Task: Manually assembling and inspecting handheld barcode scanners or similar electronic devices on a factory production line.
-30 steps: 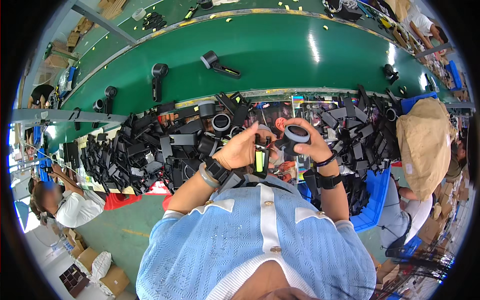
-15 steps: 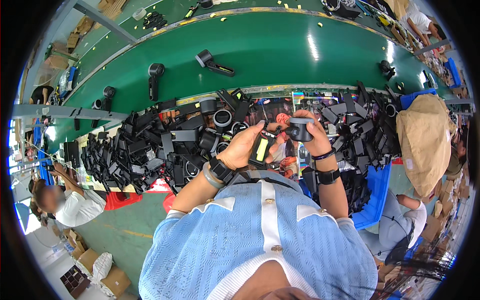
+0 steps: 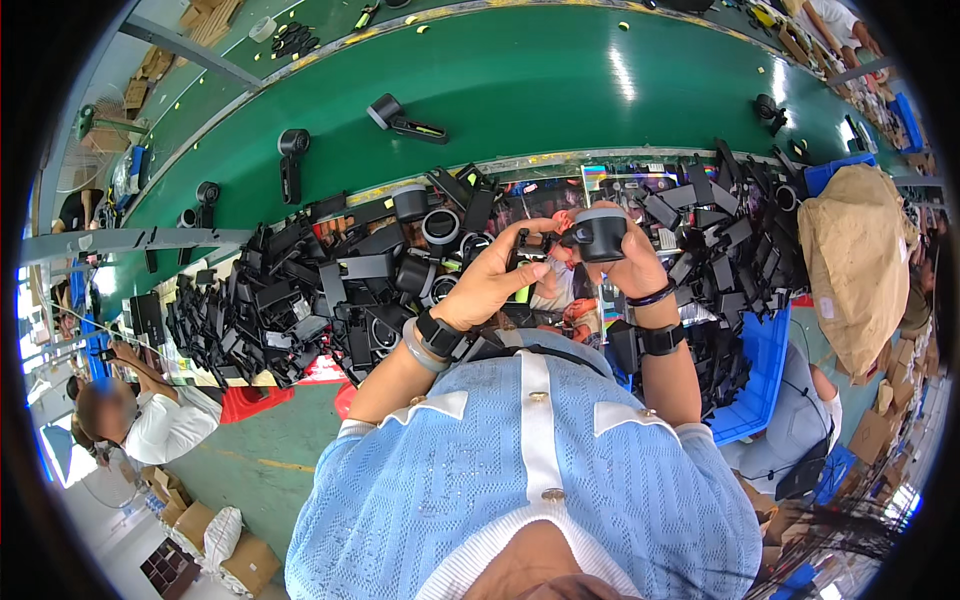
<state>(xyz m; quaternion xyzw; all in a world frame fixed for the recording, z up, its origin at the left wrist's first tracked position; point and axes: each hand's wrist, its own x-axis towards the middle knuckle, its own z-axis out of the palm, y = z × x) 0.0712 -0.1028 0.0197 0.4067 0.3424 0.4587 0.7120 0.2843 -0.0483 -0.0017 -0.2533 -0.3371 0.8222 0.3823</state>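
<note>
My right hand [image 3: 628, 262] grips a black cylindrical plastic housing [image 3: 600, 234] with a grey rim, held up above the workbench. My left hand [image 3: 492, 282] pinches a small black part [image 3: 522, 244] right beside that housing, fingers closed on it. Both wrists wear dark bands. Under my hands lies a heap of black plastic housings and handle parts [image 3: 330, 290], and more are piled to the right [image 3: 730, 230]. What sits between the two held pieces is hidden by my fingers.
A green conveyor belt [image 3: 560, 80] runs behind the bench, carrying separate black handled units [image 3: 290, 160] [image 3: 402, 118] [image 3: 768, 110]. A blue bin [image 3: 755, 380] and a brown sack [image 3: 858, 260] stand at right. A seated person [image 3: 150, 420] is at lower left, with cardboard boxes [image 3: 200, 530] near.
Both hands have risen from the bench, lifting the housing and the small part higher and closer together. The units on the belt have drifted left.
</note>
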